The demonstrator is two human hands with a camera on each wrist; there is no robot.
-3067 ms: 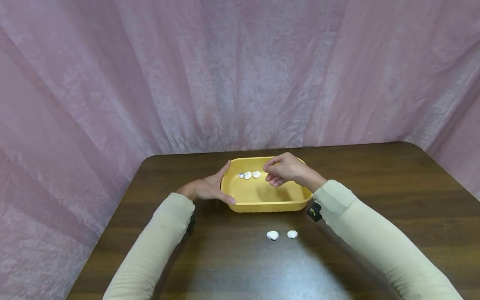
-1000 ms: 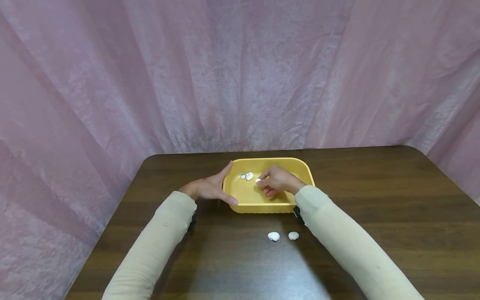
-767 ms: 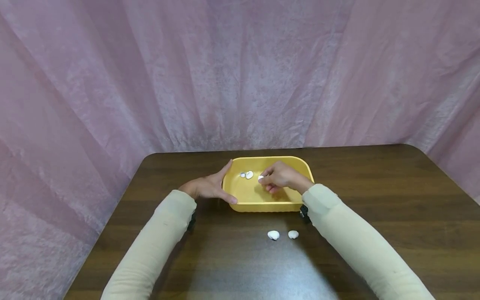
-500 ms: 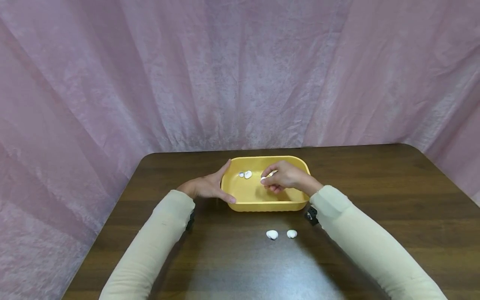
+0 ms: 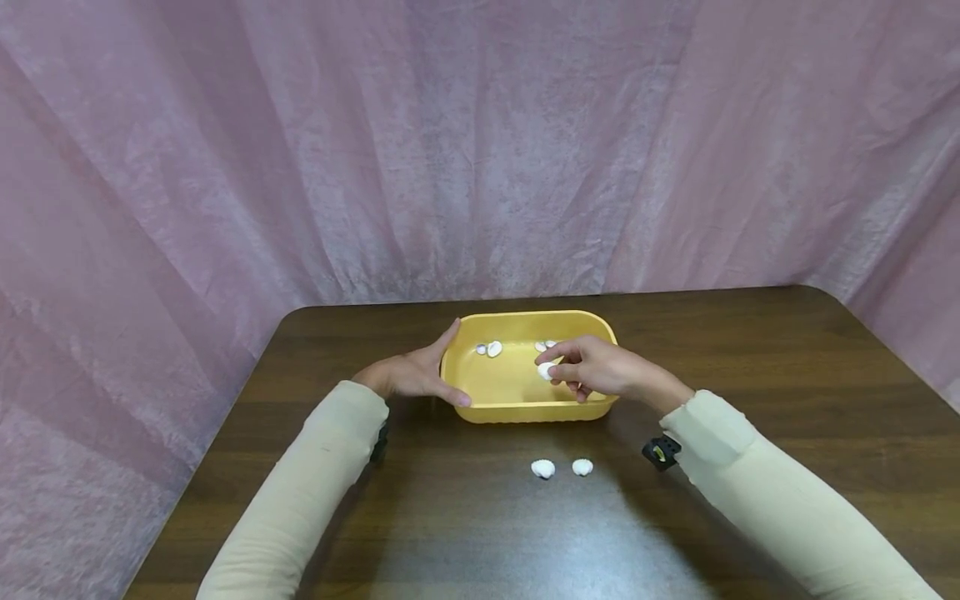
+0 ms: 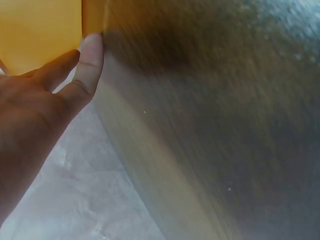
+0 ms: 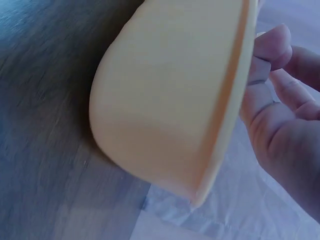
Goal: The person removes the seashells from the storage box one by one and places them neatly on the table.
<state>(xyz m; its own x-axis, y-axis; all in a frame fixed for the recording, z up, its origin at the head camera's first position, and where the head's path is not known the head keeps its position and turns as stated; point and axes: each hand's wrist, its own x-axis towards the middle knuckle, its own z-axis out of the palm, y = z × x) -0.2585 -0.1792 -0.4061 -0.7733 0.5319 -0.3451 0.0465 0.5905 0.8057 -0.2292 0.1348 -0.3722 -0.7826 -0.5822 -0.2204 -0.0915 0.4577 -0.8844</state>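
Observation:
In the head view a yellow tray [image 5: 502,385] stands on the table with white seashells in it. My left hand [image 5: 411,375] spans its left end, thumb and forefinger spread straight along the rim corners; the left wrist view shows the thumb [image 6: 90,62] against the wall. My right hand [image 5: 596,367] pinches a white seashell [image 5: 545,371] between thumb and fingers, over the right half of the tray. Two shells [image 5: 494,349] lie side by side at the tray's left. Behind my right fingers show two more shells [image 5: 540,346], partly covered. The right wrist view hides the pinched shell behind the tray wall [image 7: 165,95].
Two ribbed white shells, one left [image 5: 543,468] and one right [image 5: 582,467], lie on the dark wooden table [image 5: 465,525] in front of the tray. A pink curtain [image 5: 480,150] hangs behind the table's far edge.
My right hand has taken the rightmost shell from the left row and drawn it right and nearer, uncovering two shells at the tray's back right. My left hand stays at the tray's end.

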